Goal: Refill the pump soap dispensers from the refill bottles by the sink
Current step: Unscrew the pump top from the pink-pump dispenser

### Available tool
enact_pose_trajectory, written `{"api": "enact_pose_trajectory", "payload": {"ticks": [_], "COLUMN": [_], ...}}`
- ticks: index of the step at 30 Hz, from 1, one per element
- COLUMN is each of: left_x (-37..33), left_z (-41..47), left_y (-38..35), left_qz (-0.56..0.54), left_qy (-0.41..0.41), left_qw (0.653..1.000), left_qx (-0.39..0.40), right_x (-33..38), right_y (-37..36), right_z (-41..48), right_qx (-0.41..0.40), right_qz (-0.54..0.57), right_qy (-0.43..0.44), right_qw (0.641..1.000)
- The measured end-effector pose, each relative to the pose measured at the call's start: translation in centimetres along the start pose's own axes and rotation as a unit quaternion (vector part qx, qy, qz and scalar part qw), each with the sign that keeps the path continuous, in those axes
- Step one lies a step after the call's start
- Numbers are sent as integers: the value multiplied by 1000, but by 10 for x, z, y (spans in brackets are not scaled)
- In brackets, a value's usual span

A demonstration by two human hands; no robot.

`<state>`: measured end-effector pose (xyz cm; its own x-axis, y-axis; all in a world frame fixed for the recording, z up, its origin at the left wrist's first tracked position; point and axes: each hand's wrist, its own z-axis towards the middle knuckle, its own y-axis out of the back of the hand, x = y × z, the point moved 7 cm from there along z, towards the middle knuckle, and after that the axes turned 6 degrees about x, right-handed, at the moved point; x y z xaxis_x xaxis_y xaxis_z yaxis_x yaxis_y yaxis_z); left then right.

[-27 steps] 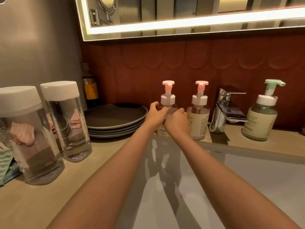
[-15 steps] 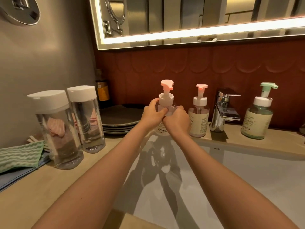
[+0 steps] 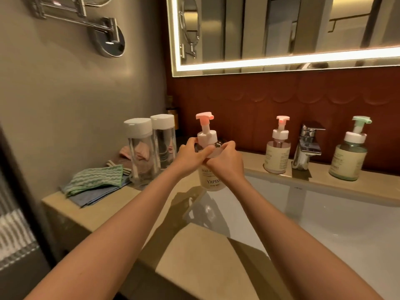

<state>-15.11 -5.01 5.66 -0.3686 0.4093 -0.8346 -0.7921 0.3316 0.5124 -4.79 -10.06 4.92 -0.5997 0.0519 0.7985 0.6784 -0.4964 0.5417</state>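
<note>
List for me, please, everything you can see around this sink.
held dispenser: one, pink pump, between both hands
second dispenser: one, pink pump, ledge left of tap
third dispenser: one, green pump, ledge right of tap
tap: one, chrome, behind sink
refill bottles: two, clear, white caps, left counter
cloths: several, green, blue, pinkish, left counter
sink: one, white, below ledge
left hand: one, grips held dispenser
right hand: one, grips held dispenser

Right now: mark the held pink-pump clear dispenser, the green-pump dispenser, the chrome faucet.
pink-pump clear dispenser [image 3: 211, 180]: head view, front label.
green-pump dispenser [image 3: 348, 161]: head view, front label.
chrome faucet [image 3: 301, 160]: head view, lower body.
</note>
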Motion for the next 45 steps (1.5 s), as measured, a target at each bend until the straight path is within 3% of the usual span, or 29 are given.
{"api": "enact_pose_trajectory", "payload": {"ticks": [6,15,27,45], "left_x": [10,2,-1,15], "left_z": [-40,-69,-75,-68], "left_y": [41,65,55,44], "left_qz": [55,28,47,16], "left_qy": [17,-7,25,41], "left_qw": [998,997,998,998], "left_qx": [-29,-78,32,55], "right_x": [23,32,26,21], "right_y": [-31,-54,-62,-70], "right_z": [-36,-66,-69,-59], "right_qx": [63,103,113,127], "right_qz": [72,73,62,47], "right_qy": [7,24,23,14], "right_qw": [995,992,991,991]}}
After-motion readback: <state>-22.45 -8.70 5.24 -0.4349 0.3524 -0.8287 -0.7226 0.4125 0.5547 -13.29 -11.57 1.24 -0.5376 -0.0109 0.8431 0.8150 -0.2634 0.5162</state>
